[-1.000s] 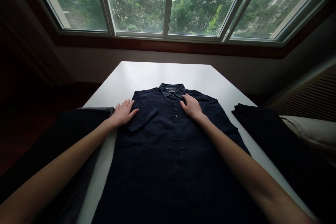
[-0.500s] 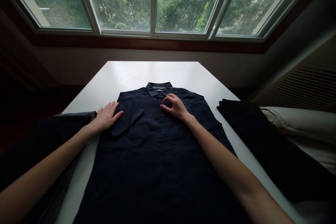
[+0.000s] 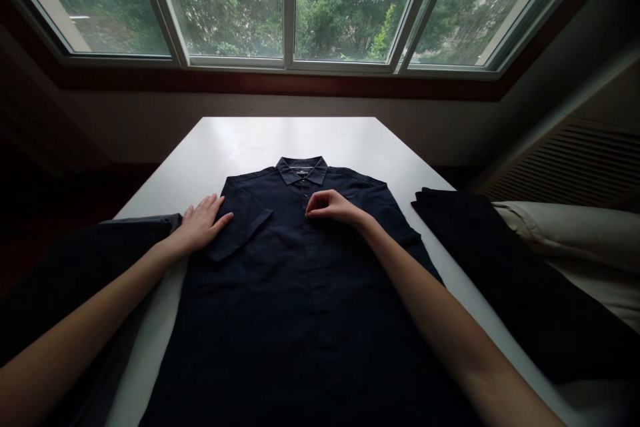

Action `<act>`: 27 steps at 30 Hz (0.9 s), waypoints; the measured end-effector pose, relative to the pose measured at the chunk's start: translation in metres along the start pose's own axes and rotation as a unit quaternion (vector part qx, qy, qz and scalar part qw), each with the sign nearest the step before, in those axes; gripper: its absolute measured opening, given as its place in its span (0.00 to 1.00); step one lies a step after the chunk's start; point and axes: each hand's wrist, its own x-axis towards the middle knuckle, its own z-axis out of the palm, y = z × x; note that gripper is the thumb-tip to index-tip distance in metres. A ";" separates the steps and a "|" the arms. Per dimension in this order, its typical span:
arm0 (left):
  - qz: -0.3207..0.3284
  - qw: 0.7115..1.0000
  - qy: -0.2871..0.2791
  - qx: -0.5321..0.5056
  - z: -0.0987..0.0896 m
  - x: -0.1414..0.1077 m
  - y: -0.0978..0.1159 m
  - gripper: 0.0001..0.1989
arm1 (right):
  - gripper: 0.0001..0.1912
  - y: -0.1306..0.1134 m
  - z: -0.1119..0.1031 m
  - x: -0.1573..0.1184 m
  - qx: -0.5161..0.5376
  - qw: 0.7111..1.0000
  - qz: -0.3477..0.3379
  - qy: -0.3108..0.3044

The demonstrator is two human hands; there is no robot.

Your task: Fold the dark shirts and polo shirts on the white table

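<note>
Seeing shirt [image 3: 260,307] flat on desk [image 3: 285,137], likely light, limp. Our left hand [image 3: 201,225]: fingers apart, at sleeve [image 3: 245,220]; right hand [image 3: 336,206]: fingers together at button strip [image 3: 313,250], can't tell if cloth's caught. We'd grip shoulders [image 3: 357,177].

shirt [image 3: 250,320] on table [image 3: 290,137], collar [image 3: 316,177] toward window [image 3: 289,13] behind, left hand [image 3: 200,225] at left-side sleeve [image 3: 246,213], right hand [image 3: 336,205] at placket [image 3: 313,260] below collar, folded garment [image 3: 110,247] along table's left, second garment [image 3: 480,247] right, rolled cloth [image 3: 590,233] beyond
</note>
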 end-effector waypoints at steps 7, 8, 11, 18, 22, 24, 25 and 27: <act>-0.006 1.000 -0.010 0.007 -0.004 -0.002 0.004 0.35 | 0.16 -0.002 -0.002 -0.003 0.009 1.000 0.006 -0.026; -0.006 1.000 -0.011 0.007 -0.004 -0.002 0.004 0.35 | 0.16 -0.001 -0.002 -0.003 0.011 0.999 0.008 -0.031; -0.007 1.000 -0.011 0.008 -0.005 -0.003 0.005 0.35 | 0.15 -0.001 -0.004 -0.003 0.013 0.999 0.012 -0.044; -0.004 1.000 -0.008 0.000 -0.002 -0.001 0.002 0.35 | 0.14 -0.001 -0.004 -0.003 0.004 0.999 0.012 -0.039; -0.001 1.000 -0.004 -0.010 0.000 -0.001 0.000 0.35 | 0.12 0.002 -0.003 -0.002 0.021 0.999 0.006 -0.029; 0.002 1.000 0.010 -0.015 -0.001 -0.001 0.000 0.35 | 0.11 0.003 -0.003 -0.002 0.040 0.999 0.001 -0.014; 0.007 1.000 0.023 -0.017 -0.001 -0.001 0.000 0.35 | 0.12 0.003 -0.003 -0.002 0.048 0.999 -0.001 -0.005; 0.022 0.998 0.056 -0.020 -0.003 -0.002 -0.001 0.35 | 0.12 0.003 -0.003 -0.002 0.054 0.998 -0.005 0.014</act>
